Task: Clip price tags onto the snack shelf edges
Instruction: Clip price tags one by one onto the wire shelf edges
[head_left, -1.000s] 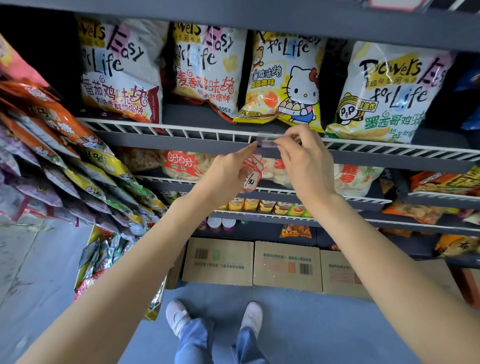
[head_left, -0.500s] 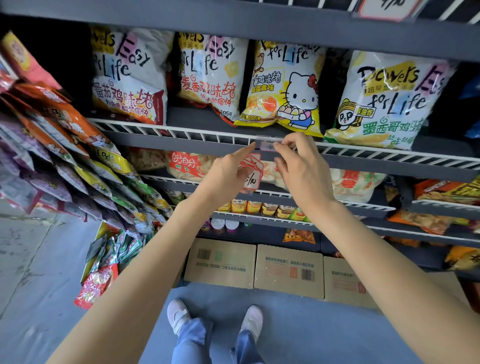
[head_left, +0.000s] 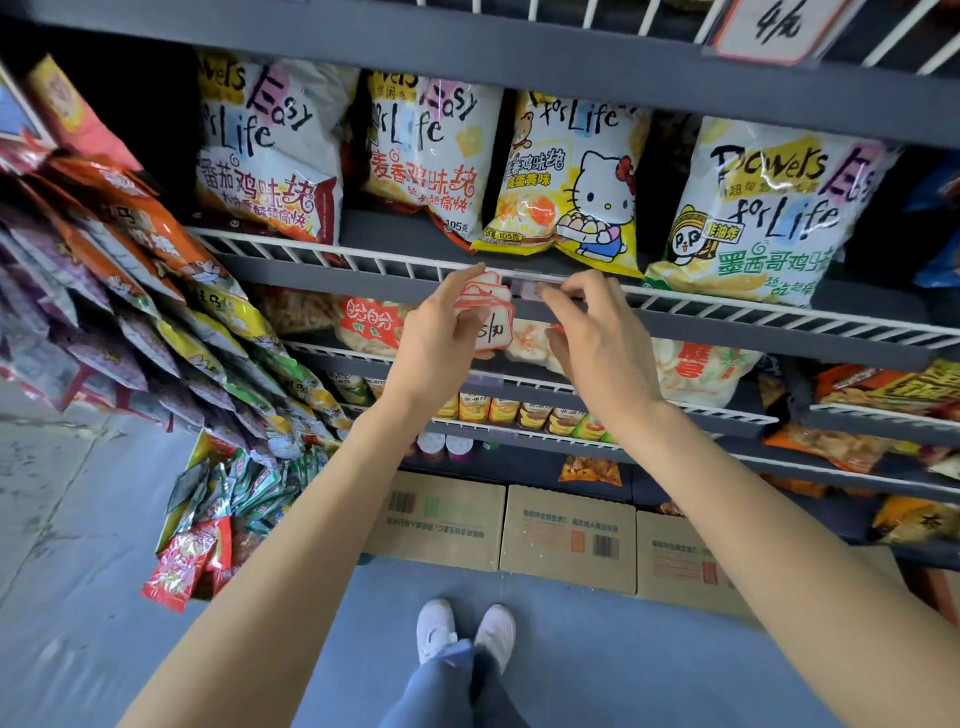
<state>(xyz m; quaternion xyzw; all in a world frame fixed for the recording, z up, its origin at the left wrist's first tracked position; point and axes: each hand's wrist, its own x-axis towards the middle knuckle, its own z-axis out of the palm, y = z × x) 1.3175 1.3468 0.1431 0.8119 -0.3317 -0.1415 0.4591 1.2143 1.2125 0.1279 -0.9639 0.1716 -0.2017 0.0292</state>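
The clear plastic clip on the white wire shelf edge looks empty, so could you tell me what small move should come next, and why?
Probably draw one card from the stack of red-bordered price tags that the left hand holds and slide it into the clear plastic clip. The right hand pinches that clip at the white wire shelf edge, and it shows no tag.

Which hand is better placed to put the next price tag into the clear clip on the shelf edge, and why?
Probably the right hand. Its fingertips are already at the clear clip on the white wire shelf edge, and it holds nothing else. The left hand grips the stack of price tags.
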